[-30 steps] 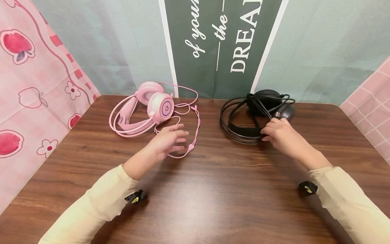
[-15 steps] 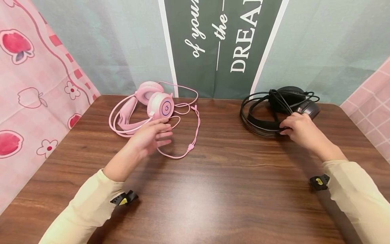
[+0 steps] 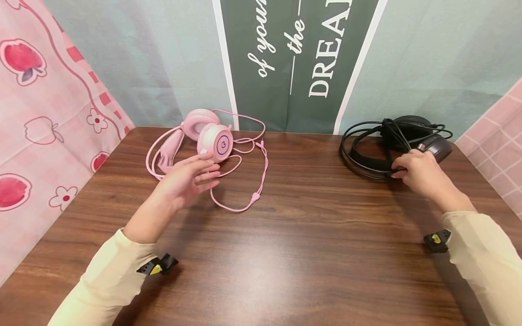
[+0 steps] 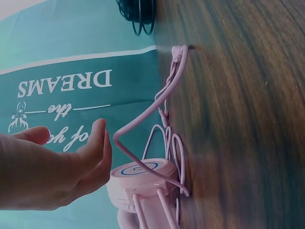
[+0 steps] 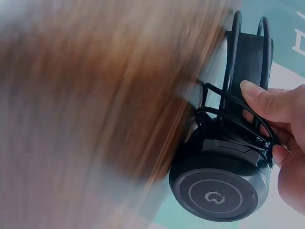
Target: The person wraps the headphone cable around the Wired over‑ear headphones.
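Observation:
Black over-ear headphones [image 3: 369, 163] are at the back right of the table, their cable bundled around the ear cups. My right hand [image 3: 420, 174] grips their headband near one ear cup; in the right wrist view the thumb and fingers close around the band beside the round ear cup [image 5: 214, 195]. Pink headphones [image 3: 214, 142] lie at the back left, with their thin pink cable [image 3: 261, 181] looped out to the right. My left hand [image 3: 179, 181] hovers in front of them, fingers loosely extended and holding nothing, and overlaps part of their headband in the head view.
The brown wooden table [image 3: 261, 253] reaches back to a grey-green cloth [image 3: 163, 59] with a dark lettered panel [image 3: 302, 68]. Pink patterned cloth [image 3: 53, 136] hangs on the left, and a pink tiled surface [image 3: 497, 140] borders the right.
My right hand has carried the black headphones to the right along the back of the table. The left hand has drawn back leftward from the pink cable; the pink headphones have stayed put.

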The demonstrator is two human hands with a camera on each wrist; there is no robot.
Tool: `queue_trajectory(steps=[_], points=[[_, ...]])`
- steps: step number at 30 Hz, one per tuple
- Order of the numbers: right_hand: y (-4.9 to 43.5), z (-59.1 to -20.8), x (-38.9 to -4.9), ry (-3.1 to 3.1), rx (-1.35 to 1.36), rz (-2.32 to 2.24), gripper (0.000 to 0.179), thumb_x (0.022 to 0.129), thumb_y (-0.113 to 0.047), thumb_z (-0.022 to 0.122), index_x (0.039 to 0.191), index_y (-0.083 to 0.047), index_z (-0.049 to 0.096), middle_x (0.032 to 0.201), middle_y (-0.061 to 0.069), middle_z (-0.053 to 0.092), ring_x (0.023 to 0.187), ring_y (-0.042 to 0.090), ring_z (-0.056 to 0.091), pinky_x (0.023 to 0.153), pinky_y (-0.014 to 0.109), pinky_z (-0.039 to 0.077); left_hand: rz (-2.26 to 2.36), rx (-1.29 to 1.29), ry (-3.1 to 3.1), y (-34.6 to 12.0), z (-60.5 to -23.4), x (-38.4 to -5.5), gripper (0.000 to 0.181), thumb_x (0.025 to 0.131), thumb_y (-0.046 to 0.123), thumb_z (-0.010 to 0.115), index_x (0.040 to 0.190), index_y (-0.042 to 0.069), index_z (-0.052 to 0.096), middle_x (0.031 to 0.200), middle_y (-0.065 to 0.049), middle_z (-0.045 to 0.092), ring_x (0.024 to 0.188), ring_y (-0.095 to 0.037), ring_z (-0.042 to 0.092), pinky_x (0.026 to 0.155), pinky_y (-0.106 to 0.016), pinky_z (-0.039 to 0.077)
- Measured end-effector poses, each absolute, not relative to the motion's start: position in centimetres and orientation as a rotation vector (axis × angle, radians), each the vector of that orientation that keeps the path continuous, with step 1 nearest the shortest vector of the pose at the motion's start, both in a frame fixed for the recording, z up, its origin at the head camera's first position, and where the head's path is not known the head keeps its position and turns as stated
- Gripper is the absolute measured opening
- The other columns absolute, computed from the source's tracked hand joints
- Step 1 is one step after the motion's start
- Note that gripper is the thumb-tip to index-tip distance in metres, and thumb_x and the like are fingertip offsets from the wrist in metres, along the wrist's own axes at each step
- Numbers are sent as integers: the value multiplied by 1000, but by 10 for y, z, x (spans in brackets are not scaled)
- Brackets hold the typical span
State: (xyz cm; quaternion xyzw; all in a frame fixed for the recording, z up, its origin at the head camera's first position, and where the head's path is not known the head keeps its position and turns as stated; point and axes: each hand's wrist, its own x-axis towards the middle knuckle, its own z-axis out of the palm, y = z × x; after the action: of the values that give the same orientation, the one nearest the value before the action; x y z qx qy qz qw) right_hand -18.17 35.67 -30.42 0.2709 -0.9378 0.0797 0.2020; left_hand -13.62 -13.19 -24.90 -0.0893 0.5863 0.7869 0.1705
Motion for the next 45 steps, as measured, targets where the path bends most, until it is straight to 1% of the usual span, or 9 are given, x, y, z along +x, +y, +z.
queue_trajectory(steps=[5,7,14,22,28,32,37,40,45], points=[[368,-304,-181,-2680,689,209,17,59,8,69,68,-3,60,70,12,59,73,33,51,56,44,29,2256,-227,1650,-138,-247,-135,19,93,5,43,112,8,44,89,-2,59,84,-15,58,89,-32,47],[372,-304,-181,-2693,673,206,17,59,8,69,68,-3,60,70,13,59,73,34,50,56,45,29,2263,-224,1647,-141,-246,-135,17,94,6,44,111,8,45,87,-2,60,82,-14,59,86,-30,49],[377,-305,-180,-2706,658,199,17,57,6,70,66,-3,59,70,13,59,73,34,50,55,45,29,2304,-191,1580,-154,-244,-135,19,94,7,47,113,6,45,87,-4,63,82,-15,61,84,-31,50],[372,-301,-177,-2799,586,201,13,62,0,72,66,-6,61,71,13,61,72,31,47,54,44,28,2375,-186,1484,-165,-242,-136,10,93,6,49,102,6,52,87,-7,65,82,-17,63,78,-30,53],[368,-298,-176,-2862,551,202,10,68,-6,72,70,-7,63,75,14,62,75,32,48,54,43,29,2409,-219,1439,-175,-240,-139,10,92,4,50,101,6,54,88,-11,63,85,-21,63,80,-33,53],[365,-295,-175,-2875,547,194,9,70,-9,72,73,-5,64,76,15,63,77,34,49,55,47,33,2433,-258,1444,-190,-239,-140,10,91,3,51,97,7,57,87,-12,61,83,-23,62,78,-34,54],[365,-292,-173,-2863,550,190,11,71,-10,71,75,-3,64,79,18,63,77,36,51,54,49,36,2427,-277,1508,-205,-240,-142,10,90,4,53,91,10,62,84,-9,62,79,-20,61,73,-29,54],[362,-290,-170,-2903,520,179,12,73,-12,70,79,-3,64,84,20,62,81,38,51,55,50,35,2408,-291,1569,-212,-241,-143,10,89,6,55,94,12,61,82,-6,62,76,-18,61,72,-27,54],[350,-286,-165,-2897,536,169,14,75,-14,70,82,-4,65,85,18,61,85,38,54,59,50,35,2307,-277,1700,-222,-243,-146,20,90,9,55,107,11,46,82,-2,58,75,-14,59,72,-26,54]])
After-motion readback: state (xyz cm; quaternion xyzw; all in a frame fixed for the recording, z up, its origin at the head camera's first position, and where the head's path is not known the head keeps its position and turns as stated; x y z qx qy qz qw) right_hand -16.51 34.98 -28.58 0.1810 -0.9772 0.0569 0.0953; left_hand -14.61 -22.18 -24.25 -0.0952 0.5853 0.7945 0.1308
